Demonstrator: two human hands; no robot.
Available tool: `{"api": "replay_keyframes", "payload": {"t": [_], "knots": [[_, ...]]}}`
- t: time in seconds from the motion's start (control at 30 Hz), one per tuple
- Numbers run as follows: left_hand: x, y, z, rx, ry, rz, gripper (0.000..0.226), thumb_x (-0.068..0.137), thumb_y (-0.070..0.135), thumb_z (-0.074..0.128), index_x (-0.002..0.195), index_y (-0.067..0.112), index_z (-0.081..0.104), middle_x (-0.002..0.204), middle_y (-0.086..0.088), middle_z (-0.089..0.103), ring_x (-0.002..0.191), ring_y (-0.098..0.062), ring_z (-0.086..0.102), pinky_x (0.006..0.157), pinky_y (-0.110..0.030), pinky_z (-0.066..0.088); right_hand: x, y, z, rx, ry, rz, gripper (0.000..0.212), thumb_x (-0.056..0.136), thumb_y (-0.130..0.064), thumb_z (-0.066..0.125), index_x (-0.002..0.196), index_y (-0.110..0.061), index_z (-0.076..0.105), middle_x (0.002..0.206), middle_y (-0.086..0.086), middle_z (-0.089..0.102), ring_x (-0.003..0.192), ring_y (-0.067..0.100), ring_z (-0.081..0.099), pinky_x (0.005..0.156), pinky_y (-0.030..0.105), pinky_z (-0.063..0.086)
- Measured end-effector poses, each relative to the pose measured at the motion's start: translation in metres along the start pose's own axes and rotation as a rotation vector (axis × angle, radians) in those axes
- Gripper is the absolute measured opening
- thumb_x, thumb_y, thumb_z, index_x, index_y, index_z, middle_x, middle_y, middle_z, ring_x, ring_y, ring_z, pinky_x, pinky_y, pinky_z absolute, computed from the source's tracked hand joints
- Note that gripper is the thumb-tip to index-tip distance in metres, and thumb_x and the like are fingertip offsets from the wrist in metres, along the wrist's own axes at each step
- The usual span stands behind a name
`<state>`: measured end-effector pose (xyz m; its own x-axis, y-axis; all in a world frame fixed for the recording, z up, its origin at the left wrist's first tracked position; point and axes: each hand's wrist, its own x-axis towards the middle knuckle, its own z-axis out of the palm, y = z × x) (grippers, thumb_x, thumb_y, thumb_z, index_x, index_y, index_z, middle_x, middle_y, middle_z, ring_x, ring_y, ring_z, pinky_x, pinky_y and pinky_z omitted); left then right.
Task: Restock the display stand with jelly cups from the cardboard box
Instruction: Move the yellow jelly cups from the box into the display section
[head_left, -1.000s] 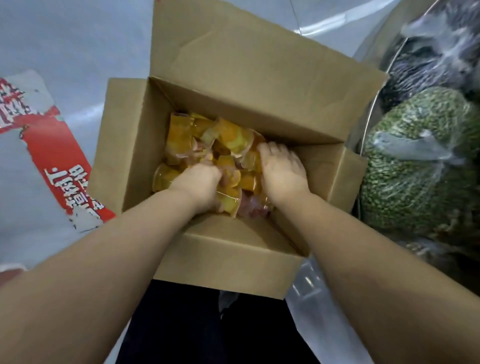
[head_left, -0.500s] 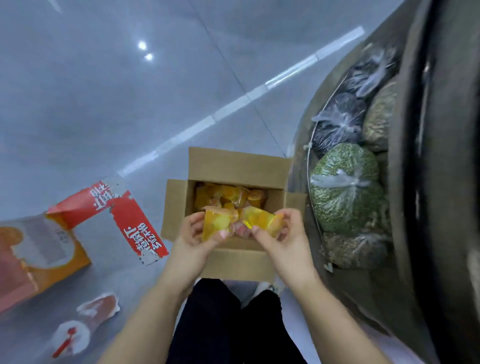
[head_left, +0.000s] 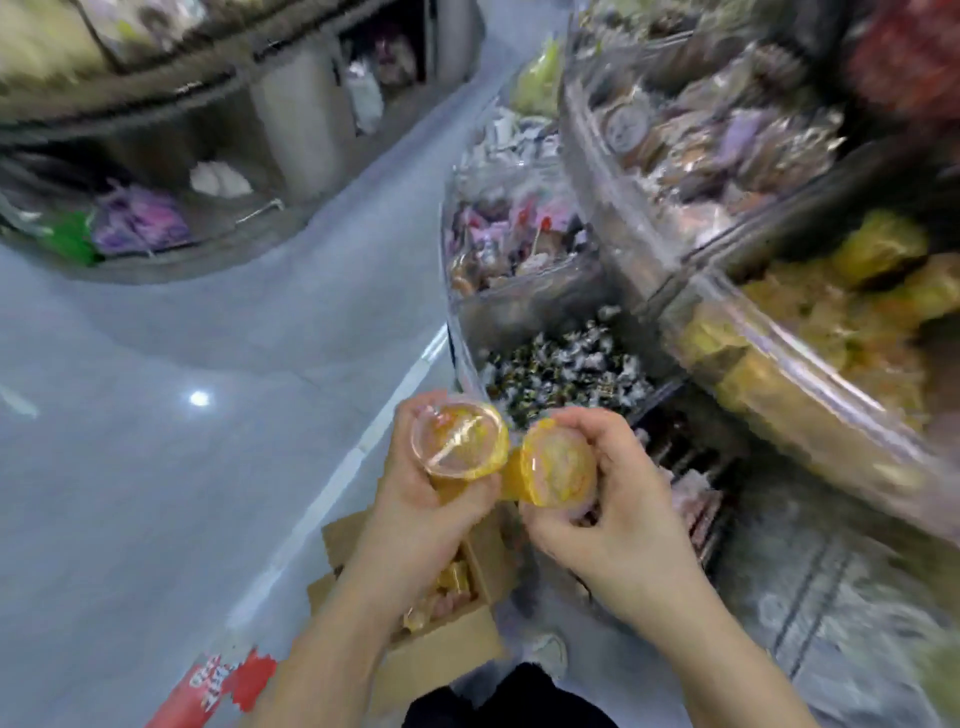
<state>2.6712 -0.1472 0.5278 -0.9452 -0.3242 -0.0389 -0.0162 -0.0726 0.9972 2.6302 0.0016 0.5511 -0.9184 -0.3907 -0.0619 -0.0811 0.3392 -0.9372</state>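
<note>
Grey shop floor (head_left: 156, 493) runs under everything, with a pale stripe crossing it toward the stand. Above it, both hands are raised in front of the person. The left hand (head_left: 426, 499) has its fingers curled round a bunch of orange jelly cups (head_left: 460, 441), the topmost one showing its round clear lid to the camera. The right hand (head_left: 618, 499) grips a second bunch of jelly cups (head_left: 558, 462), thumb below and fingers wrapped over the far side; its front cup also faces the camera lid-first. The two bunches touch in the middle, between the hands.

Below the left forearm sits the cardboard box (head_left: 447, 639) on the floor, flaps open, with more orange cups visible inside. Just left of the box lies a red and white printed scrap (head_left: 228, 675). A light shoe (head_left: 545, 654) and dark trousers (head_left: 498, 701) show at the bottom edge.

To the right rises the tiered display stand (head_left: 779, 364) with clear curved fronts. Its lower bin just beyond the hands holds black-and-white wrapped sweets (head_left: 561, 369); the bin behind that holds mixed pink and brown packets (head_left: 509, 244). The upper tier holds yellow-orange goods (head_left: 841, 322) near the person and brownish wrapped items (head_left: 727, 135) farther off, all blurred. Across the aisle stands another curved shelf unit (head_left: 182, 130) with purple packets (head_left: 140, 223) on its lower level.
</note>
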Motion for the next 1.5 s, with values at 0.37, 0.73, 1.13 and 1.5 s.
{"api": "replay_keyframes", "payload": {"t": [0.37, 0.73, 1.13, 1.5], "knots": [[0.034, 0.094, 0.174, 0.175, -0.312, 0.328, 0.043, 0.057, 0.023, 0.083, 0.092, 0.037, 0.062, 0.095, 0.011, 0.065, 0.092, -0.004, 0.062, 0.078, -0.011, 0.045, -0.033, -0.037, -0.196, 0.095, 0.416, -0.106, 0.072, 0.064, -0.010, 0.069, 0.122, -0.043, 0.046, 0.107, -0.018, 0.059, 0.097, -0.003, 0.058, 0.078, 0.004, 0.042], [0.116, 0.082, 0.265, 0.453, -0.331, 0.191, 0.046, 0.065, 0.013, 0.077, 0.093, 0.037, 0.050, 0.092, 0.017, 0.063, 0.085, 0.005, 0.059, 0.067, -0.009, 0.043, 0.030, 0.006, -0.242, 0.300, 0.584, 0.116, 0.078, 0.063, -0.002, 0.081, 0.125, -0.020, 0.038, 0.100, -0.001, 0.063, 0.086, 0.005, 0.063, 0.081, 0.027, 0.054], [0.185, 0.053, 0.280, 0.604, -0.375, -0.039, 0.043, 0.074, 0.017, 0.071, 0.115, 0.018, 0.057, 0.112, -0.002, 0.066, 0.104, -0.021, 0.061, 0.091, -0.037, 0.050, 0.093, 0.036, -0.237, 0.163, 0.637, 0.361, 0.066, 0.077, -0.012, 0.072, 0.133, -0.028, 0.043, 0.117, -0.007, 0.051, 0.107, 0.012, 0.050, 0.088, 0.025, 0.042], [0.193, 0.045, 0.285, 0.632, -0.348, -0.131, 0.031, 0.078, 0.019, 0.070, 0.108, 0.017, 0.063, 0.092, 0.004, 0.059, 0.085, -0.014, 0.054, 0.074, -0.026, 0.041, 0.103, 0.037, -0.237, -0.073, 0.644, 0.466, 0.027, 0.071, -0.019, 0.077, 0.094, -0.020, 0.064, 0.103, 0.005, 0.068, 0.098, 0.025, 0.062, 0.087, 0.041, 0.051]]}}
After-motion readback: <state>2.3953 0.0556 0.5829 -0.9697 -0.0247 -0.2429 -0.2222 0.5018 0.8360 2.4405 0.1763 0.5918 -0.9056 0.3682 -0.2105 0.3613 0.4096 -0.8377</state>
